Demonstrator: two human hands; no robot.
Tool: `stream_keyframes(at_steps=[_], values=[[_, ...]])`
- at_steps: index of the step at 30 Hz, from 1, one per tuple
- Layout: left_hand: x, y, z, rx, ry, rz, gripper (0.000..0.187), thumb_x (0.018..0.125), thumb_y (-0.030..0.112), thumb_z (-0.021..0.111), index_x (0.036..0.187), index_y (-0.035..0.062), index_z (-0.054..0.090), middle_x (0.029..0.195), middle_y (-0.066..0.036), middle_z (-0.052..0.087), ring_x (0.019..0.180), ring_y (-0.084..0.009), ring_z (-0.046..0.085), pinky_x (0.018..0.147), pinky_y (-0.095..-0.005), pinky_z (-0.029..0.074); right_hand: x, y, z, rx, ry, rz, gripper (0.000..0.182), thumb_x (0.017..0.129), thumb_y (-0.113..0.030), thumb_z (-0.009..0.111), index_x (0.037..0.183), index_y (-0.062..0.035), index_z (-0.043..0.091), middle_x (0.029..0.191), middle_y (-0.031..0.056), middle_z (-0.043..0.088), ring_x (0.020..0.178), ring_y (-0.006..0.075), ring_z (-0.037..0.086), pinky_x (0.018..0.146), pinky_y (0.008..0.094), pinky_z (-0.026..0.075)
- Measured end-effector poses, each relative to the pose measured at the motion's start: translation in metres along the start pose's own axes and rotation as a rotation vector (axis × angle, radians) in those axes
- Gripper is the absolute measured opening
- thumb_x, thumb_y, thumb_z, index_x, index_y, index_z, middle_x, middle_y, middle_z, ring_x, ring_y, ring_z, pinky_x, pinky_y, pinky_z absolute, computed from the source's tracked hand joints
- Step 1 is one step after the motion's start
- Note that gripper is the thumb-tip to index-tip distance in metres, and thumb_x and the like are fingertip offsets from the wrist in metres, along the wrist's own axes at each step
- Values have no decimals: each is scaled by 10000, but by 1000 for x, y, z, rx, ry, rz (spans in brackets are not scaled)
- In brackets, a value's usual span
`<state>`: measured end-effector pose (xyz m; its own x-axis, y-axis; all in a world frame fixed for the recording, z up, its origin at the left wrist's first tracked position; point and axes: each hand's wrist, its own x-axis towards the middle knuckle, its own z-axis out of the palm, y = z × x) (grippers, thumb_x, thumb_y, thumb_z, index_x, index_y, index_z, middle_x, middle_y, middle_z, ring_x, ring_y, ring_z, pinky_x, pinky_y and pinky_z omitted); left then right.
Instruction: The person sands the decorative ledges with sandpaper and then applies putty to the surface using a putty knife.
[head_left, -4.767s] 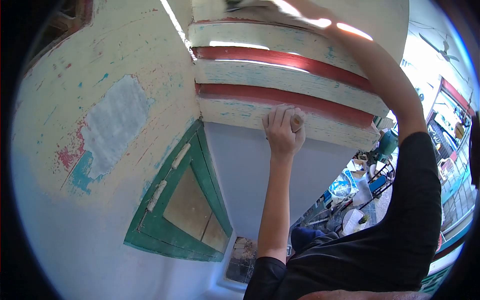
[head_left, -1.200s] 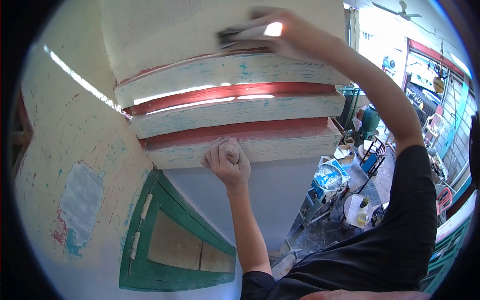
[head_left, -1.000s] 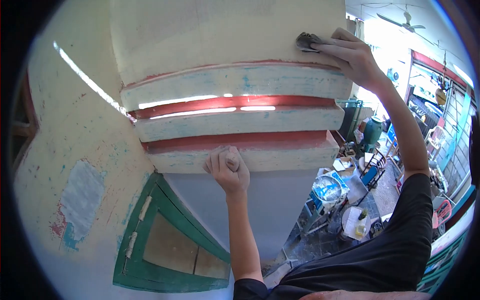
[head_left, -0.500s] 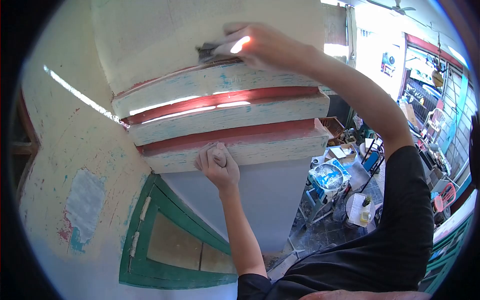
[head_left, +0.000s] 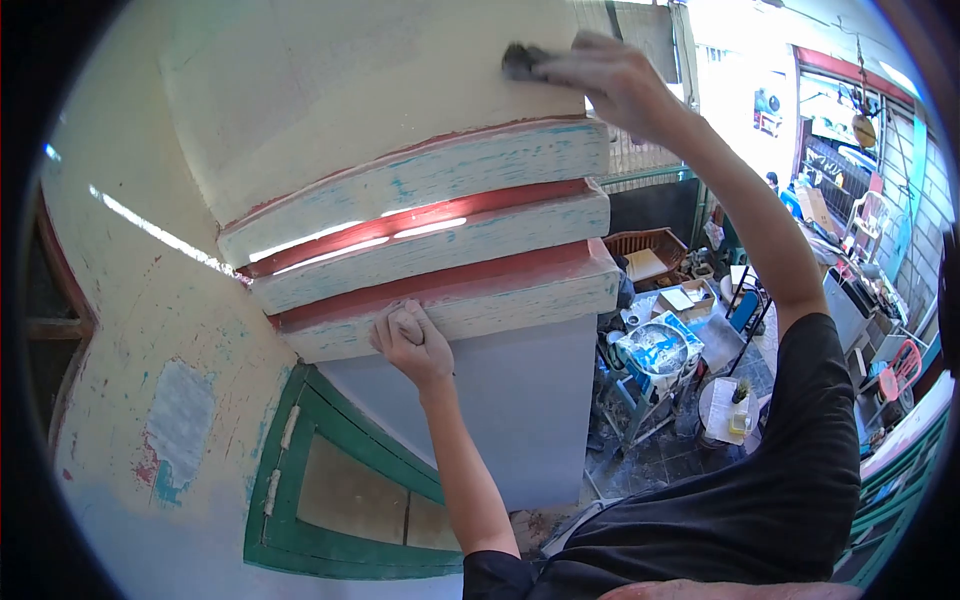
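Observation:
My right hand (head_left: 625,85) is raised at the upper right end of the cream wall panel (head_left: 400,75), its fingers closed on a dark grey piece of sandpaper (head_left: 520,62), slightly blurred. Below runs a stepped moulding (head_left: 440,165) with scuffed white faces, traces of blue paint and red grooves. Its lowest ledge (head_left: 520,298) is gripped by my left hand (head_left: 412,340), with dusty fingers curled over the front edge.
Under the moulding at left is a green-framed window (head_left: 285,490). A patched grey spot (head_left: 180,422) marks the left wall. Far below on the right stand a paint-splashed bucket (head_left: 660,345), a round stool (head_left: 725,410) and a pink chair (head_left: 900,370) amid clutter.
My right hand has moved right and up with the sandpaper, from just above the top moulding to higher on the panel. My left hand stays on the lowest ledge; the view has shifted slightly.

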<state>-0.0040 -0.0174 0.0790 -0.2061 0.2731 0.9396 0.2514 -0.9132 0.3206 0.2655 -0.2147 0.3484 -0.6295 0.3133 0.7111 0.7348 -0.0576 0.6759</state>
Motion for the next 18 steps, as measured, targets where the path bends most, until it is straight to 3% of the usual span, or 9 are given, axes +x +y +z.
stream_keyframes(at_steps=[1, 2, 4, 5, 7, 11, 14, 15, 18], values=[[0, -1, 1, 13, 7, 4, 302, 1020, 140, 635, 758, 7, 566, 912, -132, 662, 916, -341, 562, 898, -456, 438, 6, 12, -1, 0, 89, 31, 354, 894, 37, 700, 1222, -79, 769, 1001, 112, 757, 902, 234, 664, 762, 353, 581], [0, -2, 2, 24, 9, 9, 315, 1022, 141, 631, 748, 7, 555, 912, -130, 661, 922, -335, 562, 897, -454, 439, 11, 30, -2, -58, 131, 43, 336, 877, -41, 734, 1208, -93, 766, 1068, 120, 766, 1018, 280, 705, 887, 408, 592], [-2, 0, 0, 21, -7, 3, 311, 1024, 142, 628, 753, 5, 562, 917, -130, 661, 931, -333, 562, 896, -453, 441, 38, 41, -6, 171, 387, 85, 279, 840, 0, 693, 1106, -28, 775, 857, 159, 732, 722, 317, 650, 719, 381, 514], [-1, 0, 0, 17, -16, -15, 307, 1026, 142, 624, 759, 3, 568, 923, -130, 662, 940, -332, 562, 895, -453, 443, 31, 41, -6, 165, 393, 94, 279, 840, 0, 693, 1106, -28, 775, 857, 159, 732, 722, 317, 650, 719, 381, 514], [0, 1, 0, 20, -25, -9, 296, 1026, 141, 624, 769, -1, 581, 932, -134, 665, 950, -330, 563, 899, -452, 444, 9, 27, -1, 79, 155, 208, 342, 859, -27, 743, 1193, -88, 771, 1000, 106, 759, 932, 252, 692, 799, 403, 593], [0, 4, -3, 27, -32, -23, 274, 1025, 138, 625, 793, -9, 611, 948, -142, 671, 970, -326, 570, 916, -444, 447, -41, -28, 1, 200, 41, 157, 322, 866, 34, 702, 1161, -71, 778, 938, 133, 732, 829, 235, 653, 706, 357, 561], [-1, 1, -4, 47, -52, -26, 231, 1023, 135, 626, 853, -13, 670, 953, -141, 680, 995, -323, 586, 942, -440, 451, -29, -6, 1, 113, 100, 139, 334, 851, -1, 749, 1165, -110, 787, 935, 104, 697, 859, 237, 655, 775, 374, 577], [-3, -1, -3, 48, -50, -25, 229, 1027, 144, 622, 874, -15, 685, 945, -141, 680, 996, -328, 588, 940, -441, 451, -19, 7, 1, 79, 64, 243, 323, 873, -19, 742, 1178, -115, 786, 1037, 123, 755, 862, 251, 671, 788, 373, 569], [-3, 0, -1, 47, -22, -31, 244, 1031, 150, 617, 868, -21, 678, 937, -144, 677, 986, -331, 584, 932, -440, 451, 28, 41, -8, 162, 422, 86, 160, 897, -83, 674, 1007, -18, 769, 833, 175, 712, 685, 324, 644, 688, 395, 508]])
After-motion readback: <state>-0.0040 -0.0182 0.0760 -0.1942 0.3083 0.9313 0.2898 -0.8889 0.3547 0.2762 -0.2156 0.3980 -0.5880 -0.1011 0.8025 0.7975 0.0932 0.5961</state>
